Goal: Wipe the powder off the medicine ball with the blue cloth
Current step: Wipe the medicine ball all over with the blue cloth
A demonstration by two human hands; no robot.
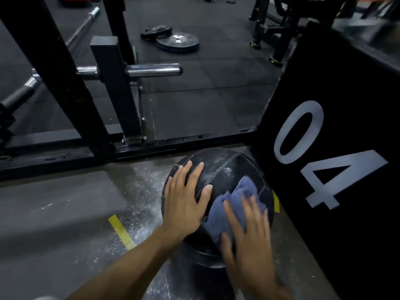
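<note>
A black medicine ball (227,167) sits on a low black stand on the floor, with faint white powder smears near its top seam. My left hand (186,198) lies flat on the ball's left side, fingers spread and straight. My right hand (246,230), blurred by motion, presses the crumpled blue cloth (233,202) against the ball's right front with straight fingers. The cloth covers part of the ball's surface below the powder smears.
White powder (140,204) is scattered on the floor left of the ball, beside a yellow tape strip (121,231). A black box marked "04" (337,148) stands close on the right. A black rack frame (104,118) with chrome pegs runs behind. Weight plates (177,42) lie farther back.
</note>
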